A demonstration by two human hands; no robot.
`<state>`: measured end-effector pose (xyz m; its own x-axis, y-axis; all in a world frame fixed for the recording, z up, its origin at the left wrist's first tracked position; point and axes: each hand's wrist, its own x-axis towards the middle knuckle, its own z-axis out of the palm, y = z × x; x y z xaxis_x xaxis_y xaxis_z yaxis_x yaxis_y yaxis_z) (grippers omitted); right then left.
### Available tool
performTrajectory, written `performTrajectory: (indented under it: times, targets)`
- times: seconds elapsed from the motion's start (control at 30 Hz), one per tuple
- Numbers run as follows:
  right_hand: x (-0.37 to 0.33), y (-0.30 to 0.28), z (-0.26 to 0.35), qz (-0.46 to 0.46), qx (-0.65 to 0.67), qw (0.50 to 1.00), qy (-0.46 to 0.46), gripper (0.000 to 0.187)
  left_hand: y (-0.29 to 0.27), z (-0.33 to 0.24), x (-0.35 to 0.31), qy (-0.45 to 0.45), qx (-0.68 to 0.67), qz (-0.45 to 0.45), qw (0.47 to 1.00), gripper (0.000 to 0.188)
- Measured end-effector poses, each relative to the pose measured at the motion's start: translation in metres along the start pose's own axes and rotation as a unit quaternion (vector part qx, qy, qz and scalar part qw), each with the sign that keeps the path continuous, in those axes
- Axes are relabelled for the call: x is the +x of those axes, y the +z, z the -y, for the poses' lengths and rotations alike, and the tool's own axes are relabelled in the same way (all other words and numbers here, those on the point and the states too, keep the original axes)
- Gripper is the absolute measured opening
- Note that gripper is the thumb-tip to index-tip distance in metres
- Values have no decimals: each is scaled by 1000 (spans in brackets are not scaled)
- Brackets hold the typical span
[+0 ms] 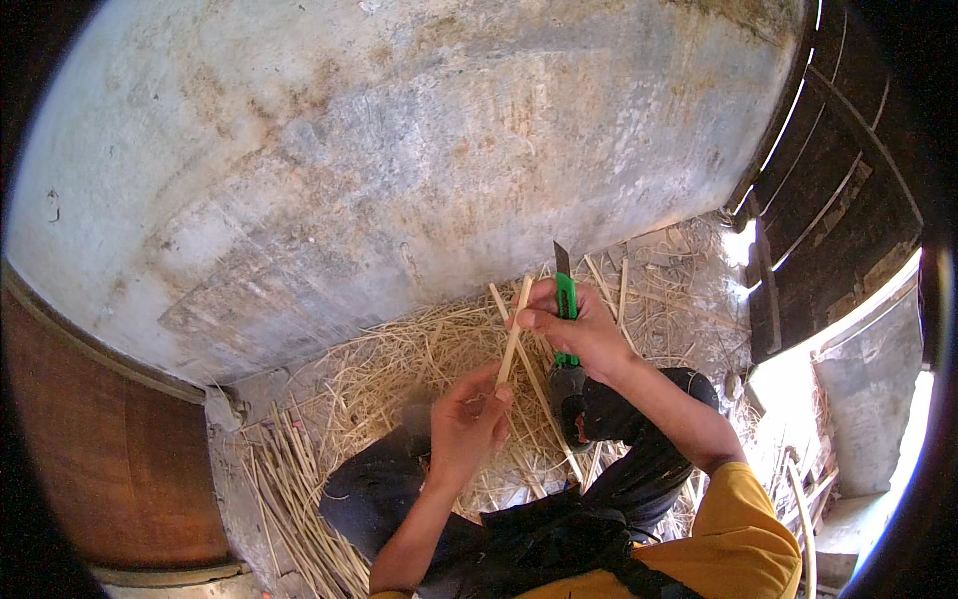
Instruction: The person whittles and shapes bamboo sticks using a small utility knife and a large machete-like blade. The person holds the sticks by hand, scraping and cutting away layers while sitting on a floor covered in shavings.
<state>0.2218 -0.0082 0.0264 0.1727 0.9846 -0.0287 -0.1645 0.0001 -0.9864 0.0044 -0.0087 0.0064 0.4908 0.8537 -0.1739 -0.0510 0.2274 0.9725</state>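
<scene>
A pale, flat strip, apparently bamboo (515, 334), slants upward between my two hands. My left hand (469, 424) pinches its lower end between thumb and fingers. Higher up, the thumb and forefinger of my right hand (589, 329) close on the same strip. That right hand also grips a green utility knife (566, 297), its dark blade out and pointing up, away from me. Below the hands are my legs in dark trousers (639, 439), with a dark shoe (569, 399) between them. The right palm is hidden by its fingers and the knife.
Thin pale shavings (399, 374) cover the floor in front of me. A bundle of long strips (294, 479) lies at the left. A stained wall (399, 180) rises ahead. A brown wooden panel (110, 439) stands at left, dark slatted boards (838, 190) at right.
</scene>
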Motion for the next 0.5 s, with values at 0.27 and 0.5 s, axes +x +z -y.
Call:
performTrajectory:
  times: [0.27, 0.5]
  targets:
    - [-3, 0, 6, -1, 2, 1000, 12, 23, -1, 0, 1, 0, -28, -25, 999, 26]
    - [-8, 6, 15, 6, -124, 988, -88, 31, -4, 6, 3, 41, -14, -47, 998, 21]
